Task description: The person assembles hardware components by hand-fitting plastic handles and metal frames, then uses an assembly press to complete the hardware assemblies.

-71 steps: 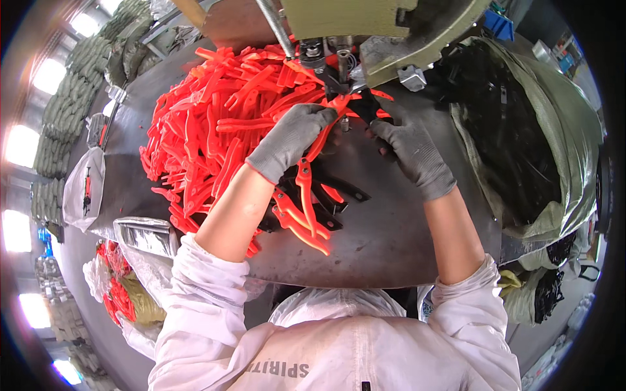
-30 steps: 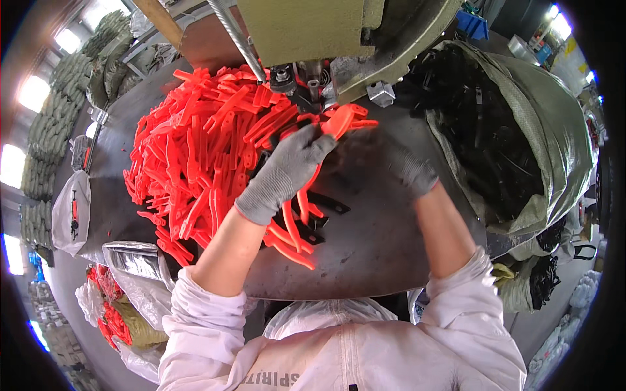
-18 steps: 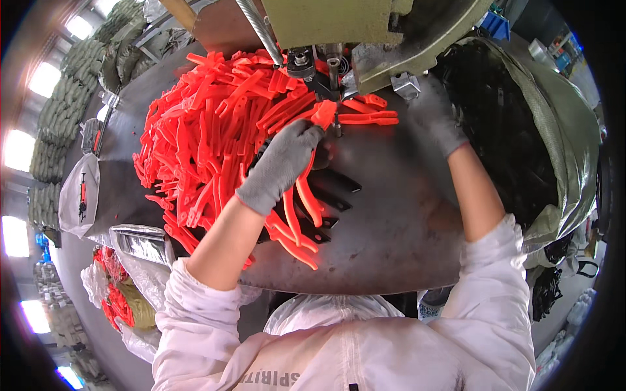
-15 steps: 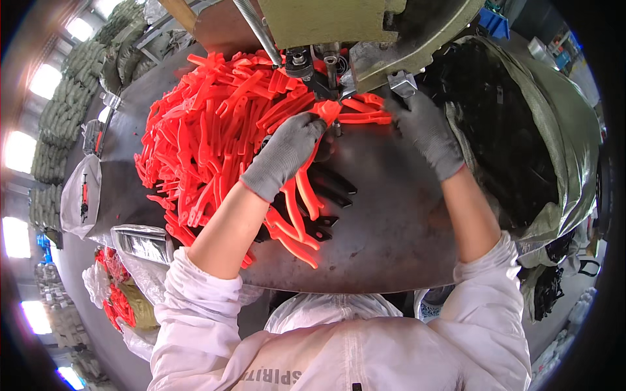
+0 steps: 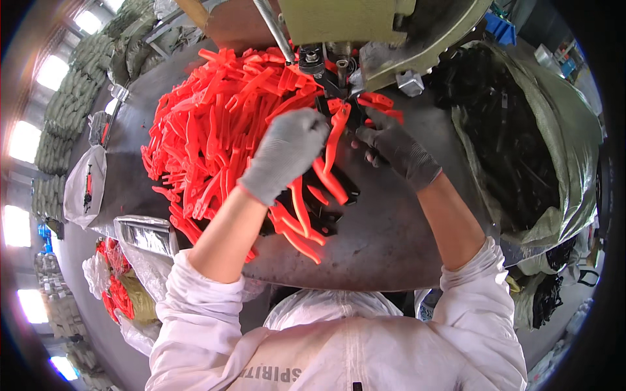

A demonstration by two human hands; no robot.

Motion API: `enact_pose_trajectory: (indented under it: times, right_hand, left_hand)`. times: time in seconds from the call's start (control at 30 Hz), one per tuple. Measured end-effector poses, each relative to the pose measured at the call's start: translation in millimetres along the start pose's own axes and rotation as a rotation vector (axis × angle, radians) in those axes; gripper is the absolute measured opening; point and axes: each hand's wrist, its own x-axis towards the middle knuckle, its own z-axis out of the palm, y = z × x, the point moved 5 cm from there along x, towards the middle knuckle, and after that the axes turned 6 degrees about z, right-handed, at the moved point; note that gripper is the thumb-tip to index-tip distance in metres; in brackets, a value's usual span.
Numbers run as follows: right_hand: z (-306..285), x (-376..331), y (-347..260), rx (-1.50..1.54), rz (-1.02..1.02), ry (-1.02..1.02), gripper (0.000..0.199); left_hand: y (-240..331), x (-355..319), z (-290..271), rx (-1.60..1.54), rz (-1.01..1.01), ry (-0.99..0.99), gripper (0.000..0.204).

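My left hand (image 5: 287, 153), in a grey knit glove, is curled closed beside the heap of red plastic handles (image 5: 208, 124); whatever lies inside its fingers is hidden. To the right, a red handle (image 5: 337, 130) hangs beneath the machine's vertical tool (image 5: 342, 73), with a dark part beside it. My right hand (image 5: 404, 153), gloved in darker grey, has its fingers partly bent and apart near that handle, and I see nothing clearly gripped in them. Short red pieces (image 5: 378, 101) lie just beyond its fingertips. Between my forearms, loose red handles (image 5: 297, 231) overlap black parts (image 5: 352, 193).
The large green machine head (image 5: 342, 23) overhangs the back of the dark metal table (image 5: 385, 254). At the right stands a big woven sack (image 5: 567, 150) full of black parts. On the left are a clear plastic bag (image 5: 85, 186) and stacked sacks (image 5: 68, 120).
My left hand has come off the red handle at the machine, shifting left and down. My right hand has moved left from the metal block toward the handle, which now hangs lower.
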Motion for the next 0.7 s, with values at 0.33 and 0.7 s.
enact_pose_trajectory:
  times: [0.33,0.7]
  right_hand:
    - [1,-13,-16,-0.005,-0.097,0.036,0.048]
    - [13,-29,-19,-0.096,-0.114,0.035,0.050]
  left_hand:
    - [-48,-168,-18,-0.775,-0.589,0.331,0.023]
    - [-46,-203,50,-1.154,-0.833,0.175,0.029]
